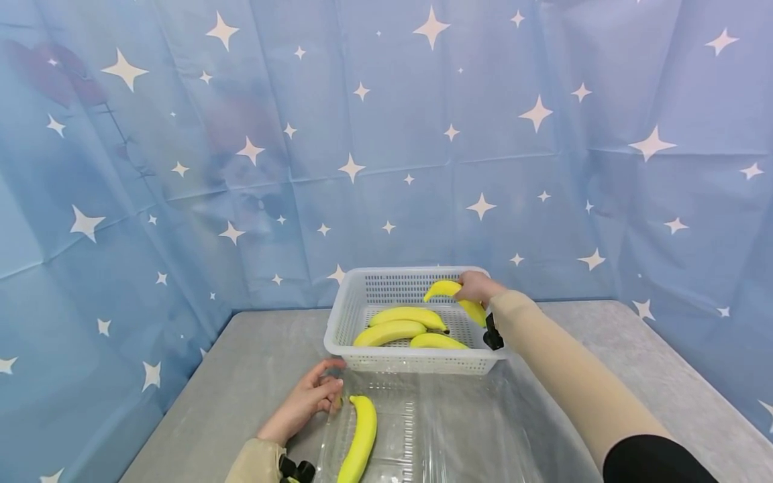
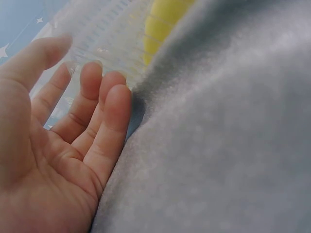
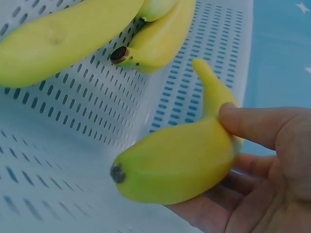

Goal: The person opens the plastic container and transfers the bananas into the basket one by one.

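My right hand (image 1: 479, 288) grips a yellow banana (image 3: 175, 162) at its middle, thumb on one side and fingers beneath, over the right side of a white perforated plastic basket (image 1: 417, 363). Inside that basket lie three more bananas (image 1: 407, 314). My left hand (image 1: 313, 391) is at the left edge of a clear plastic clamshell box (image 1: 392, 436), its fingers loosely bent with thumb and fingers apart in the left wrist view (image 2: 73, 131). One banana (image 1: 361, 436) lies lengthwise in the left half of the clear box.
A grey cloth-covered table (image 1: 253, 342) carries the basket at the back and the clear box in front of it. Behind the table hangs a blue curtain (image 1: 410, 147) with white stars.
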The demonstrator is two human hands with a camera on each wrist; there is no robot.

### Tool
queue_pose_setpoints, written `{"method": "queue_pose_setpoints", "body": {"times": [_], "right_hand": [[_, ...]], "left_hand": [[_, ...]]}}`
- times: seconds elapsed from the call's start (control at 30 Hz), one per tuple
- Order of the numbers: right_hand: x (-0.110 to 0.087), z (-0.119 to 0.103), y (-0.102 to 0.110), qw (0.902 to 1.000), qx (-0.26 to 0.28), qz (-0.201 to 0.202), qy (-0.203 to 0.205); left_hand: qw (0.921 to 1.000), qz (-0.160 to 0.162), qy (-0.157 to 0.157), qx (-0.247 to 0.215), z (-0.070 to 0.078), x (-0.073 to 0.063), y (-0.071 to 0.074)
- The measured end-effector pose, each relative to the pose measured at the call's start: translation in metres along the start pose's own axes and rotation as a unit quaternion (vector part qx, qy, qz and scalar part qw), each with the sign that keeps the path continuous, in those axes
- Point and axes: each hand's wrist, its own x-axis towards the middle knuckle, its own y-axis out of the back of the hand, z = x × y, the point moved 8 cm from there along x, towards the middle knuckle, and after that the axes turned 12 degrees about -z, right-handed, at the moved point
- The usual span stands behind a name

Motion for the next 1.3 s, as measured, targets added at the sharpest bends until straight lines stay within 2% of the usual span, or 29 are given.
{"method": "queue_pose_setpoints", "body": {"times": [0.63, 0.83, 1.23, 1.3], "right_hand": [[0.009, 0.012, -0.009, 0.9974, 0.050, -0.036, -0.038], [0.006, 0.013, -0.015, 0.9957, 0.060, -0.061, -0.036], [0.004, 0.012, -0.028, 0.9836, 0.133, -0.121, -0.012], [0.003, 0.012, -0.028, 0.9843, 0.126, -0.123, -0.012]], "left_hand": [[1.0000, -0.001, 0.000, -0.006, -0.001, 0.000, -0.001], [1.0000, 0.001, -0.002, -0.005, 0.000, 0.000, 0.000], [1.0000, 0.003, 0.001, -0.007, 0.002, -0.002, -0.002], [1.0000, 0.003, -0.001, -0.005, 0.002, -0.002, -0.002]]}}
